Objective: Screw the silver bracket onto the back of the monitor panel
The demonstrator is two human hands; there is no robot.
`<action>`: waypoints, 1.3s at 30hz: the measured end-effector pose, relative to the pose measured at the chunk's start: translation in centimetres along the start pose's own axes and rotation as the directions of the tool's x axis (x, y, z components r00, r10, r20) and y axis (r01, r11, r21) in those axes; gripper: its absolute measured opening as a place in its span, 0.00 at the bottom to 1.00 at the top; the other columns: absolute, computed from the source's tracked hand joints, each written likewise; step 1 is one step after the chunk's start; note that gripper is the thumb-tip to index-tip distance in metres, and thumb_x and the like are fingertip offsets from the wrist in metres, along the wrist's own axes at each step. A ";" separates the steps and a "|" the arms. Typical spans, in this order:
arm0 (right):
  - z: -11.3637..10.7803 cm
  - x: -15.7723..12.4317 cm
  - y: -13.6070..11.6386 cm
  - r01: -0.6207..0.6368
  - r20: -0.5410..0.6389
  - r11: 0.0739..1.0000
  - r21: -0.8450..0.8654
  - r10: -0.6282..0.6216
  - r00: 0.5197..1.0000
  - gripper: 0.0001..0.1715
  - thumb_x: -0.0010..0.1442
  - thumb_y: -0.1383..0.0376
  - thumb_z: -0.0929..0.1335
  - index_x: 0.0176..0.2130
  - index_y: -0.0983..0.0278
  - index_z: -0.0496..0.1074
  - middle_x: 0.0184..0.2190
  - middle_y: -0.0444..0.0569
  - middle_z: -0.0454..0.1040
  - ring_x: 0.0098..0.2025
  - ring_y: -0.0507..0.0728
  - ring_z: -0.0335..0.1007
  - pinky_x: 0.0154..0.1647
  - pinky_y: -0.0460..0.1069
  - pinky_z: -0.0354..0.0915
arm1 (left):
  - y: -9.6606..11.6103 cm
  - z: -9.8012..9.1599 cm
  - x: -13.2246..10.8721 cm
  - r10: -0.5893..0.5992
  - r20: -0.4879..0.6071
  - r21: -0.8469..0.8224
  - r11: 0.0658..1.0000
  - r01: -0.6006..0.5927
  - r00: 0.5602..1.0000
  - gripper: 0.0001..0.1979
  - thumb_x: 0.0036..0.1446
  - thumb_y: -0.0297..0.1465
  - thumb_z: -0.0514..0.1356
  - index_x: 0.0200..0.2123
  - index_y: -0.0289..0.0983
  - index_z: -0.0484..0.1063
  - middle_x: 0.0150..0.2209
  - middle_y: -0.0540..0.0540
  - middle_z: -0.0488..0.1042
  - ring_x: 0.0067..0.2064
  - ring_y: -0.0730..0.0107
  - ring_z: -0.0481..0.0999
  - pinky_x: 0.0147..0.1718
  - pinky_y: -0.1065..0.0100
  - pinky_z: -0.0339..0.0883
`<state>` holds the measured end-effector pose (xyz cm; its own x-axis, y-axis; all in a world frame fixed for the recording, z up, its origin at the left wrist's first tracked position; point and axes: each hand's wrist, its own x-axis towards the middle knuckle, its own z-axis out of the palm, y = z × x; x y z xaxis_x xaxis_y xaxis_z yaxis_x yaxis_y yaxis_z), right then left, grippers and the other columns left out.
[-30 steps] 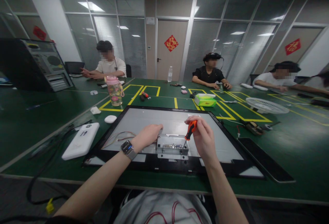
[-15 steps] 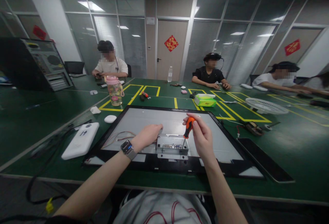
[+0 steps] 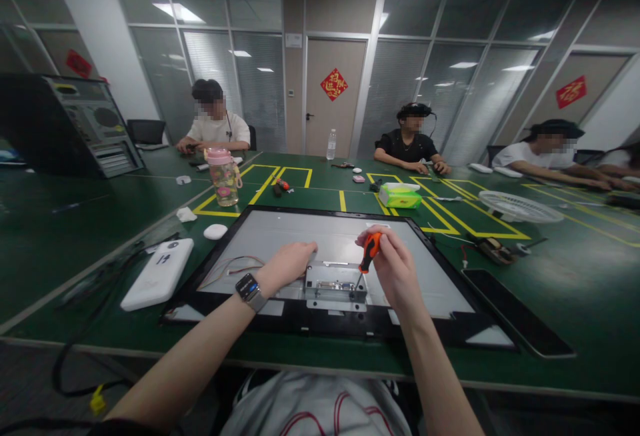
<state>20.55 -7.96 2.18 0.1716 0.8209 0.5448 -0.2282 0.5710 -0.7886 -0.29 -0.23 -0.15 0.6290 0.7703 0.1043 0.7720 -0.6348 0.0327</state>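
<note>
A flat display panel (image 3: 260, 236) with a black frame lies face down on the table before me, its grey back showing. On its near middle sits a metal housing (image 3: 336, 288) with a row of ports. My right hand (image 3: 393, 259) is closed around an orange and black screwdriver (image 3: 371, 251), whose tip points down at the right end of the housing. My left hand (image 3: 290, 264), wearing a watch on its wrist, grips the housing's left end; its fingers are partly hidden. Thin wires (image 3: 240, 266) run across the panel left of that hand.
A white power bank (image 3: 159, 275) lies left of the panel, a dark flat bar (image 3: 517, 313) to its right. Farther off stand a pink-lidded bottle (image 3: 223, 179), a green tissue pack (image 3: 400, 196) and a computer case (image 3: 70, 123). Several people sit across the table.
My right hand and the screwdriver handle have shifted slightly, the fingers turning a little around the handle. The left hand and the panel stay in place.
</note>
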 end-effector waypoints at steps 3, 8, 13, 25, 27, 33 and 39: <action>-0.3 -0.1 0.2 0.007 -0.016 1.000 -0.029 -0.008 1.000 0.11 0.60 0.55 0.71 0.39 0.59 0.77 0.35 0.46 0.73 0.39 0.56 0.71 0.44 0.52 0.68 | 0.0 0.1 0.0 -0.001 -0.018 0.003 1.000 0.001 1.000 0.14 0.63 0.22 0.47 0.47 0.37 0.67 0.41 0.40 0.76 0.44 0.58 0.77 0.40 0.65 0.66; -0.3 -0.3 0.2 0.040 0.023 0.997 -0.066 -0.039 0.999 0.15 0.66 0.55 0.65 0.48 0.59 0.75 0.35 0.48 0.74 0.37 0.56 0.71 0.40 0.52 0.67 | -0.3 0.6 0.2 0.008 -0.048 0.009 1.000 -0.008 0.999 0.13 0.64 0.23 0.46 0.46 0.37 0.67 0.41 0.40 0.74 0.42 0.59 0.77 0.38 0.65 0.67; -0.3 -0.5 0.2 0.109 0.064 0.987 -0.117 -0.102 0.993 0.12 0.63 0.55 0.68 0.42 0.58 0.77 0.38 0.48 0.73 0.40 0.57 0.71 0.43 0.52 0.68 | -0.5 0.6 0.3 0.009 -0.024 0.000 1.000 -0.009 1.000 0.13 0.65 0.24 0.46 0.47 0.37 0.67 0.41 0.41 0.73 0.42 0.62 0.76 0.39 0.66 0.67; -0.6 -0.6 0.5 0.087 0.028 0.993 -0.081 -0.085 0.996 0.16 0.67 0.58 0.64 0.50 0.58 0.76 0.39 0.49 0.76 0.42 0.58 0.72 0.46 0.54 0.67 | -1.0 0.0 0.2 -0.003 -0.044 0.006 1.000 0.003 0.999 0.14 0.67 0.28 0.46 0.46 0.37 0.70 0.41 0.40 0.77 0.43 0.59 0.78 0.41 0.65 0.68; -0.6 -0.6 0.4 0.074 0.039 0.994 -0.076 -0.071 0.997 0.14 0.65 0.58 0.66 0.47 0.58 0.76 0.40 0.49 0.76 0.42 0.58 0.72 0.46 0.54 0.67 | -0.6 0.0 0.2 0.016 -0.048 -0.035 0.999 -0.018 0.999 0.14 0.68 0.29 0.46 0.45 0.38 0.71 0.42 0.41 0.78 0.44 0.61 0.78 0.42 0.66 0.67; -0.6 -0.4 0.5 0.149 -0.010 0.983 -0.106 -0.150 0.989 0.05 0.55 0.61 0.74 0.36 0.57 0.77 0.36 0.45 0.71 0.39 0.55 0.69 0.38 0.49 0.67 | -0.1 0.1 0.3 0.040 -0.074 -0.046 0.998 -0.043 0.996 0.16 0.69 0.31 0.45 0.43 0.38 0.72 0.39 0.42 0.79 0.42 0.60 0.79 0.39 0.66 0.67; -0.4 -0.4 0.4 0.093 -0.017 0.994 -0.059 -0.094 0.995 0.12 0.64 0.58 0.68 0.43 0.59 0.78 0.34 0.47 0.75 0.38 0.56 0.72 0.42 0.52 0.68 | -0.3 0.1 0.2 -0.010 -0.076 0.015 1.000 0.012 0.997 0.14 0.68 0.29 0.45 0.42 0.36 0.70 0.38 0.39 0.79 0.40 0.56 0.79 0.35 0.64 0.67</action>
<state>20.79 -8.09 1.52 0.2089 0.7633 0.6114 -0.1547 0.6431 -0.7500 -0.39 0.13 -0.22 0.6122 0.7701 0.1794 0.7804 -0.6250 0.0194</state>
